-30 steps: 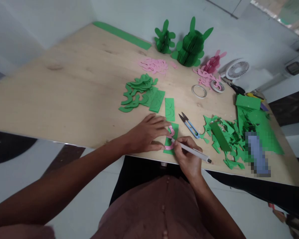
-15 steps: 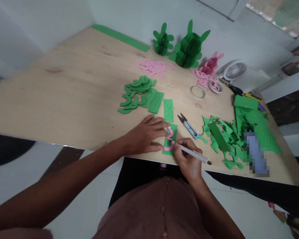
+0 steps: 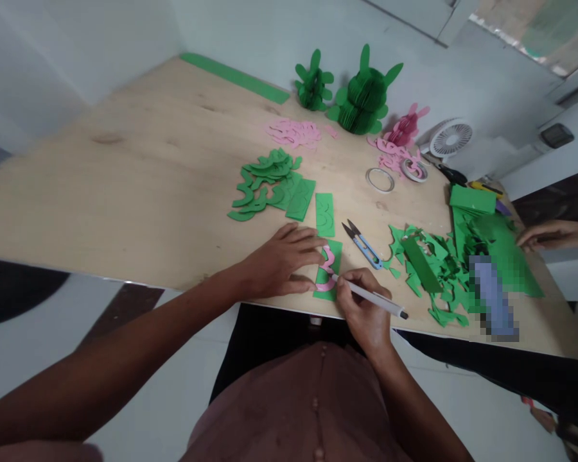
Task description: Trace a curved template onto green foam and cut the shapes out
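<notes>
Left hand, fingers slightly spread, on pink template over green strip, worktop edge. Right hand: fingers clamped on white pen. Thread snips between strip and green scraps; another person's hand beyond.

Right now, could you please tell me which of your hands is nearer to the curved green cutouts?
Left. The left hand is just this side of the cutouts; the right hand, holding the pen, is farther right.
</notes>
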Demonstrator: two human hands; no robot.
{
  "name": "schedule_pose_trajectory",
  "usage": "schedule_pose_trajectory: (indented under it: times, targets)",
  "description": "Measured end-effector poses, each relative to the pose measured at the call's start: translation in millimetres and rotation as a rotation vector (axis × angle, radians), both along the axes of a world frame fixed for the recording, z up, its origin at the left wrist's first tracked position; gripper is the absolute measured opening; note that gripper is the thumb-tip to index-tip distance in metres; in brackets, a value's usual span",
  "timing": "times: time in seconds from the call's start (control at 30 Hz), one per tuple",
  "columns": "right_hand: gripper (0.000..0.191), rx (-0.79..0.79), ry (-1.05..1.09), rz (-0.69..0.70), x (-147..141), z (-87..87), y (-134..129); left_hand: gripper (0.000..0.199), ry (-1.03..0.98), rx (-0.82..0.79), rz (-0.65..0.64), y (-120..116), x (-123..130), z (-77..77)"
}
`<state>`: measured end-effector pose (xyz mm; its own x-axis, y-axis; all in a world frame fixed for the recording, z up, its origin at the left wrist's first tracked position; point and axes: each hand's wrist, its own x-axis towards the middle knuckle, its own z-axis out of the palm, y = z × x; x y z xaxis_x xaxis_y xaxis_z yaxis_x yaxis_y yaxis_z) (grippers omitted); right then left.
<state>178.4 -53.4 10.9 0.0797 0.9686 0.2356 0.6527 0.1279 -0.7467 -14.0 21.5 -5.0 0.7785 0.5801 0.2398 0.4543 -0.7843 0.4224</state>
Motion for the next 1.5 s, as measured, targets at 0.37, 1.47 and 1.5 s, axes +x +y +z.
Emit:
schedule_pose_trajectory:
  times: [0.37, 1.47, 1.5]
  targets:
    - [0.012, 0.014, -0.005, 0.014, 1.6, -0.9, -0.6, 0.038, 0.004, 0.000, -0.003, 0.0, 0.3, 0.1]
    - [0.011, 0.008, -0.038, 0.008, 1.8, 2.4, -3.9, 0.035, -0.007, -0.003, -0.001, -0.1, 0.5, 1.9]
    - [0.011, 0.008, -0.038, 0.008, 1.6, 2.8, -4.0, 0.035, -0.009, -0.004, -0.003, 0.0, 0.5, 2.0]
